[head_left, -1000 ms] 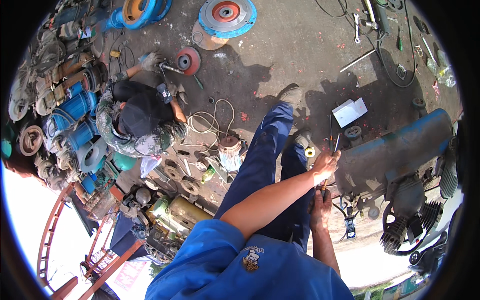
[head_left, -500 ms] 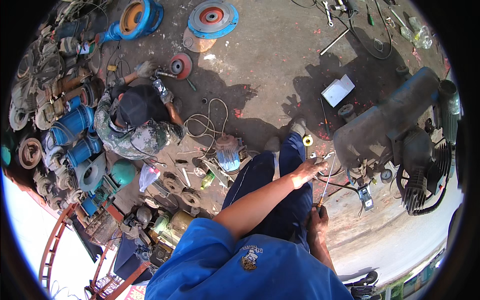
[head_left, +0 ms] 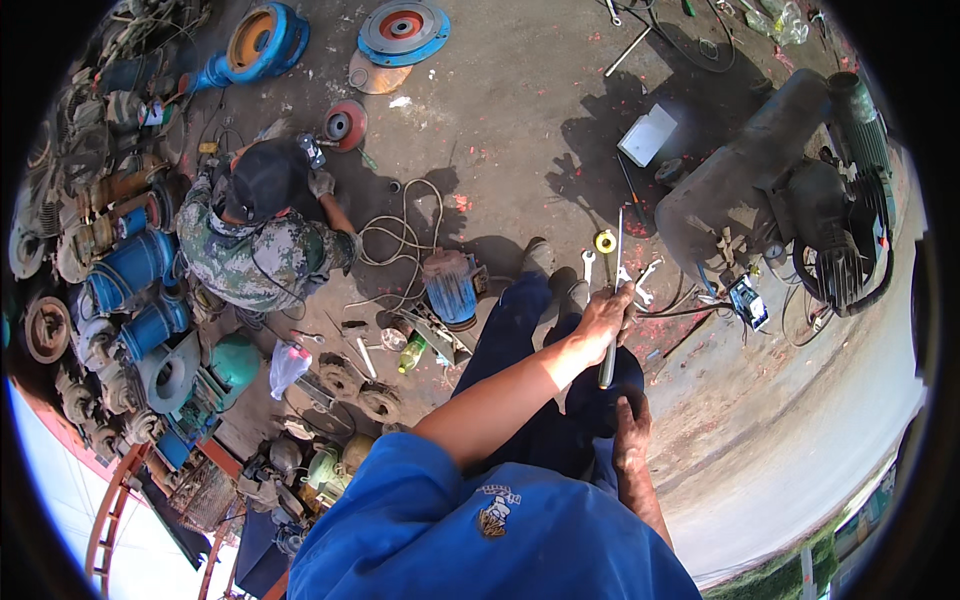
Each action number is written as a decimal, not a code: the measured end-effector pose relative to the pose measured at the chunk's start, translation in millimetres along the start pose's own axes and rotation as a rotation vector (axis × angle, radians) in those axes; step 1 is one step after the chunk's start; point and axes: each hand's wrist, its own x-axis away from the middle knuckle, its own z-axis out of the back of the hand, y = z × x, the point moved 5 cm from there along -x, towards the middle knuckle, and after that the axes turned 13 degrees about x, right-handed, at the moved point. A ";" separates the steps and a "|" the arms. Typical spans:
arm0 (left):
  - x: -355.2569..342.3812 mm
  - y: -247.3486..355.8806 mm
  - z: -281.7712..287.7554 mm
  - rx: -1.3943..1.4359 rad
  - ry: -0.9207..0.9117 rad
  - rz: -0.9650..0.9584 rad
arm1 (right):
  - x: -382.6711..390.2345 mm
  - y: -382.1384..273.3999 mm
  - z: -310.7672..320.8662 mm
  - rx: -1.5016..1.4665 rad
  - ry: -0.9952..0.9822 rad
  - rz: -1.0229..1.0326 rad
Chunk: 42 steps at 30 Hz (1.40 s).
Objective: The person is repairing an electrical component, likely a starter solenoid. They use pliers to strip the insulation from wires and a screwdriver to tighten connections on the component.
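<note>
My left hand [head_left: 603, 322] is closed round a screwdriver [head_left: 612, 350]. Its long thin shaft points away from me, and the handle end sticks out toward my body. Beside my right knee is my right hand [head_left: 632, 437], its thumb and forefinger apart with nothing visible between them; the other fingers are mostly hidden. Past the left hand, a wrench [head_left: 588, 266] lies on the ground. A second wrench [head_left: 649, 272] is a little to its right. A yellow tape roll [head_left: 605, 241] sits just beyond them, near my shoes.
A dusty air compressor [head_left: 735, 180] stands at the right, with a small boxed device [head_left: 748, 303] near it. A white box [head_left: 647, 135] lies beyond. At the left a co-worker [head_left: 265, 230] crouches by piled pumps and motors [head_left: 132, 268]. A blue motor [head_left: 450, 287] stands by my left leg.
The screwdriver has passed from my right hand to my left and now points away from me. The right hand stays by the knee. The view has shifted, and the co-worker's head has lowered.
</note>
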 end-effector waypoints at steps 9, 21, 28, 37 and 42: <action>50.5 -134.4 -30.6 -0.145 0.017 0.021 | 28.3 36.7 51.9 0.061 -0.027 0.249; 97.7 -236.3 124.5 -1.334 0.452 -0.556 | 46.6 478.7 301.3 -0.173 -0.028 -0.407; 273.5 -394.9 217.6 -0.997 0.459 0.156 | 119.3 640.2 453.2 0.025 0.133 -0.773; 252.4 -428.3 215.3 -1.010 0.404 -0.298 | 10.2 629.6 407.4 0.096 -0.029 0.119; 241.5 -401.0 109.8 -0.987 0.211 -0.421 | -10.3 559.6 389.4 0.221 -0.057 0.397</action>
